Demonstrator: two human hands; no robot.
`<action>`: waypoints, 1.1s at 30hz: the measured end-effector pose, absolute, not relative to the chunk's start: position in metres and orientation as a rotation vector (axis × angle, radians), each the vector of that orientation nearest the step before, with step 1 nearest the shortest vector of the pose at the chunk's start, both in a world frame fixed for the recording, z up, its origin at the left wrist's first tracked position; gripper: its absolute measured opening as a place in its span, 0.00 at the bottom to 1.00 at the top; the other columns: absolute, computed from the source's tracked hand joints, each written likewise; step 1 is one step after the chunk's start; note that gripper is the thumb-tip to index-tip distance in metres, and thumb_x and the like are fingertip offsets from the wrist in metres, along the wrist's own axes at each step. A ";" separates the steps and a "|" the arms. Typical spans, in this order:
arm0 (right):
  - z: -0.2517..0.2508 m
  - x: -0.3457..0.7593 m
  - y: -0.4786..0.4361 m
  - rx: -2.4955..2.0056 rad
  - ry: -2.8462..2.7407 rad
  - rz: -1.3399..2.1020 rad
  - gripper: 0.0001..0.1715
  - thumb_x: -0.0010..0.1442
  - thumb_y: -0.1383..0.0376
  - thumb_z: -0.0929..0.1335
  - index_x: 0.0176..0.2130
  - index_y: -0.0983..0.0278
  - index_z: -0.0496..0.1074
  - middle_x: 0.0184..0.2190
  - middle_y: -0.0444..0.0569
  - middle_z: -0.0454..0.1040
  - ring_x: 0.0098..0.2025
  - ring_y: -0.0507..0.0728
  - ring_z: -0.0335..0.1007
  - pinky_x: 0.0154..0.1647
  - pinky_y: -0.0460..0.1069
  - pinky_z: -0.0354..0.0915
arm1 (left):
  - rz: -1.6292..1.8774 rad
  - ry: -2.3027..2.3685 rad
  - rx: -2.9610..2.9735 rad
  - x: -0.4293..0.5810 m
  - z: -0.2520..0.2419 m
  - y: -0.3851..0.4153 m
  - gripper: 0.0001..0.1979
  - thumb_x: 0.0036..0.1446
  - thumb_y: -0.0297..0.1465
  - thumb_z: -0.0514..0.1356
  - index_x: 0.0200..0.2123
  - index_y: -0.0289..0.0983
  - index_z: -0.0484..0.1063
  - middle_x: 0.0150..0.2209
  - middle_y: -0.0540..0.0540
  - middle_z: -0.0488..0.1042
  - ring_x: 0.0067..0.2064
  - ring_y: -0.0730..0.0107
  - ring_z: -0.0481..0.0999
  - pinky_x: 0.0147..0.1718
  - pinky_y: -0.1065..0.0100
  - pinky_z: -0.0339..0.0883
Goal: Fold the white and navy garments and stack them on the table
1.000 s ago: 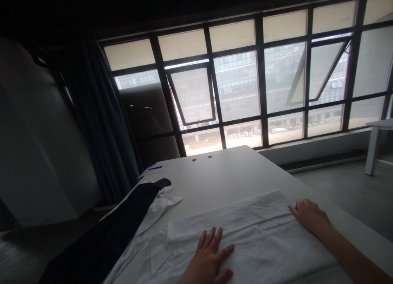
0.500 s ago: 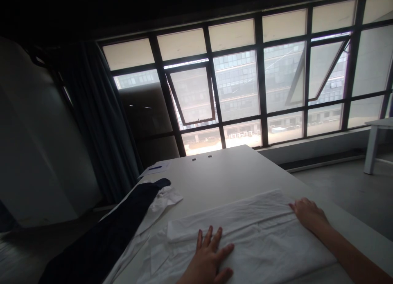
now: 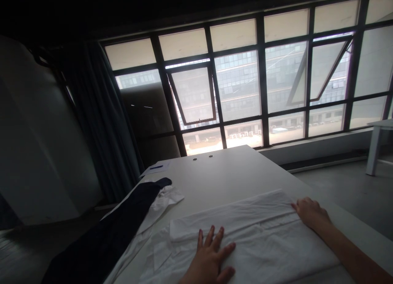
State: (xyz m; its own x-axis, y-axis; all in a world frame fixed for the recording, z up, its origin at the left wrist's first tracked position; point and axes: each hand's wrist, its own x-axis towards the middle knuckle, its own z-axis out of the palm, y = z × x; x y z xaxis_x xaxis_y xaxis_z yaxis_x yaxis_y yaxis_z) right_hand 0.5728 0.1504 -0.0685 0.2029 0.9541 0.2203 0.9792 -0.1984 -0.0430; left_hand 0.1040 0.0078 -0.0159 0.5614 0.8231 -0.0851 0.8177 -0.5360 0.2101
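A white cloth (image 3: 260, 243) lies spread on the table, with a long strip along its far side folded over. My left hand (image 3: 211, 255) rests palm down on the cloth, fingers spread, near the left end of the fold. At the right end of that strip, my right hand (image 3: 311, 212) has its fingers curled round the edge of the cloth. Its fingertips are partly hidden.
The white table (image 3: 227, 173) reaches toward the windows. On its left side lie a dark garment (image 3: 116, 226) and a crumpled white cloth (image 3: 167, 200). Farther back is a pen (image 3: 156, 167) on paper (image 3: 166, 165). Another white table (image 3: 373, 149) stands at the right.
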 end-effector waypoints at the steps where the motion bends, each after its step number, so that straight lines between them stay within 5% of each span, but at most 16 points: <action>1: -0.064 0.569 0.149 -2.288 -1.865 -0.256 0.21 0.69 0.57 0.59 0.41 0.67 0.75 0.45 0.64 0.75 0.47 0.71 0.72 0.44 0.62 0.67 | 0.028 1.373 2.575 0.104 -0.016 0.008 0.32 0.64 0.61 0.49 0.69 0.67 0.48 0.75 0.52 0.34 0.73 0.33 0.37 0.61 0.21 0.32; 7: -0.034 0.493 0.119 -1.814 -2.088 -0.144 0.20 0.68 0.62 0.60 0.52 0.62 0.74 0.55 0.61 0.74 0.55 0.66 0.71 0.58 0.62 0.63 | 0.012 1.377 2.547 0.106 -0.017 0.012 0.43 0.63 0.61 0.50 0.73 0.57 0.33 0.75 0.49 0.34 0.73 0.35 0.35 0.63 0.22 0.28; 13: -0.027 0.401 0.060 -0.998 -2.615 0.468 0.33 0.65 0.49 0.65 0.67 0.49 0.62 0.73 0.47 0.52 0.74 0.67 0.44 0.73 0.67 0.37 | 0.026 1.388 2.531 0.106 -0.017 0.012 0.42 0.62 0.61 0.51 0.73 0.57 0.39 0.75 0.50 0.34 0.73 0.35 0.33 0.63 0.22 0.27; 17: -0.029 0.401 0.052 -0.981 -2.671 0.632 0.44 0.65 0.43 0.64 0.72 0.48 0.47 0.75 0.49 0.43 0.75 0.70 0.32 0.71 0.73 0.28 | 0.025 1.443 2.494 0.104 -0.018 0.012 0.43 0.60 0.63 0.51 0.72 0.59 0.39 0.75 0.49 0.31 0.73 0.34 0.32 0.63 0.22 0.26; 23: -0.032 0.441 0.066 -1.260 -2.647 0.602 0.46 0.62 0.38 0.64 0.72 0.45 0.47 0.75 0.49 0.40 0.74 0.74 0.29 0.69 0.76 0.31 | -0.108 1.581 2.322 0.090 -0.016 0.007 0.46 0.57 0.67 0.49 0.72 0.58 0.39 0.75 0.46 0.31 0.73 0.36 0.29 0.62 0.24 0.23; 28: -0.030 0.463 0.073 -1.339 -2.639 0.644 0.45 0.62 0.39 0.64 0.71 0.46 0.50 0.74 0.47 0.44 0.75 0.71 0.34 0.72 0.71 0.39 | -0.196 1.728 2.256 0.077 -0.004 0.004 0.50 0.49 0.66 0.59 0.71 0.59 0.46 0.75 0.43 0.41 0.73 0.34 0.38 0.62 0.26 0.34; 33: -0.032 0.457 0.080 -1.498 -2.415 0.267 0.35 0.62 0.44 0.66 0.61 0.58 0.71 0.61 0.60 0.72 0.64 0.74 0.65 0.69 0.74 0.43 | -0.223 2.115 2.252 0.081 0.007 0.007 0.49 0.46 0.61 0.65 0.67 0.43 0.64 0.67 0.31 0.62 0.65 0.32 0.62 0.59 0.36 0.54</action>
